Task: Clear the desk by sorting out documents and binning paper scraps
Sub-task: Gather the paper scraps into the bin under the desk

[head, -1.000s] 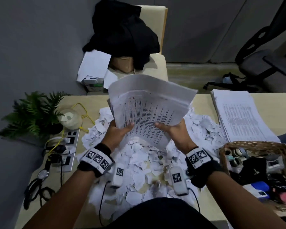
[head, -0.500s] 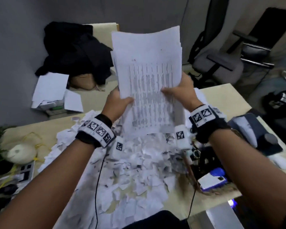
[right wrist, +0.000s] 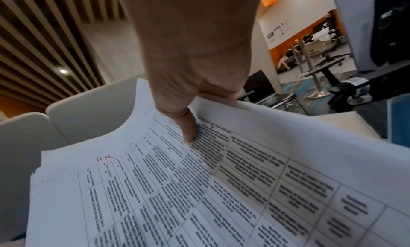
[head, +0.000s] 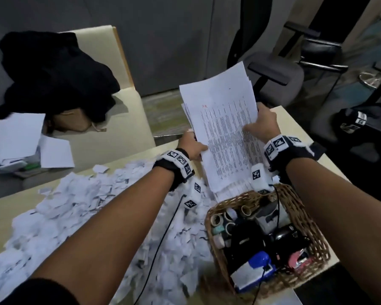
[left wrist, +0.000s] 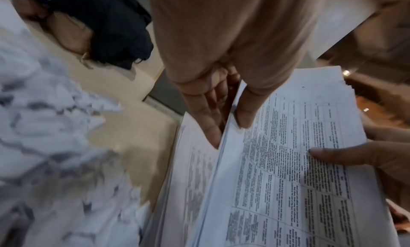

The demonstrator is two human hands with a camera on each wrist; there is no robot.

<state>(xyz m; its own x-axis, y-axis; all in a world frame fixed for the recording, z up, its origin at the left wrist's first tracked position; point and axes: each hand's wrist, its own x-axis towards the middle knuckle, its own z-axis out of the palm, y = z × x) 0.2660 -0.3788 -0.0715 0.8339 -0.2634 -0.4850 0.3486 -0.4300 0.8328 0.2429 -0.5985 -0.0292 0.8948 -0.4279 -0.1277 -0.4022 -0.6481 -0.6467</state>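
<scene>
**A:** What are the fingers (left wrist: pixel 206 121) doing?

**B:** On the left hand (head: pixel 190 147) they lie fairly straight under the left edge of the stack of documents (head: pixel 227 137), with the thumb on the top sheet, so the stack is pinched there. The right hand (head: pixel 262 126) clamps the right edge the same way: thumb on the printed table, the other fingers hidden behind the paper.

**A:** And what differs from half a second ago?

**B:** Then the stack stood nearly upright in front of the camera, above the paper scraps (head: pixel 79 216). Now it is lower and farther right, tilted back, its bottom edge just above the far rim of the wicker basket (head: pixel 317 243). The hands have gone with it, without changing their hold.

**A:** Where do the scraps sit?

**B:** Heaped over the left part of the counter (head: pixel 295 119), beneath the left forearm and right up to the basket's side.

**A:** Anything else close by?

**B:** The basket holds tape rolls and dark bits of office gear. Beyond the counter, a cream chair (head: pixel 128 119) carries a black garment (head: pixel 53 73) and loose white sheets (head: pixel 18 137).
</scene>
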